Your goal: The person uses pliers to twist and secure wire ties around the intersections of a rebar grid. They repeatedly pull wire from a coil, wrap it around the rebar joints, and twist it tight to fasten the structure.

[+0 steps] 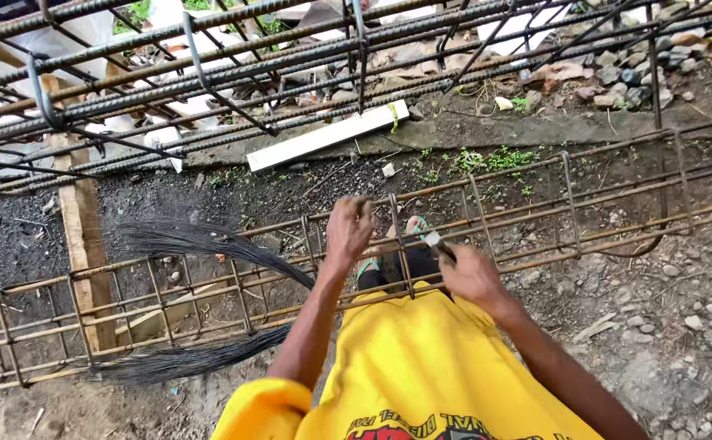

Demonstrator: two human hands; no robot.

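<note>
- A worker in a yellow shirt (pixel 421 367) bends over a long rusty rebar cage (pixel 209 285) that runs left to right across bare, stony ground.
- The left hand (pixel 348 226) reaches to the cage's upper far bar, its fingers curled shut around the steel where an upright stirrup (pixel 401 253) crosses it.
- The right hand (pixel 472 275) sits just right of that stirrup, fingers closed around a small metal tying tool (pixel 437 243) whose tip points at the same crossing; whether a tie wire is caught in the tip is too small to tell.
- A bundle of thin black tie wire (pixel 201 244) fans out to the left of the worker, draped through the cage and lying partly on the ground, near the left elbow.
- Judged from the grip, a sound tie here calls for the left hand to hold bar and stirrup square while the tool twists the wire snug without overturning it, which could snap the strand.
- A second, darker rebar cage (pixel 209 73) lies at the far side, with a white plank (pixel 327 134) on the ground below it and a wooden post (pixel 85 244) at the left.
</note>
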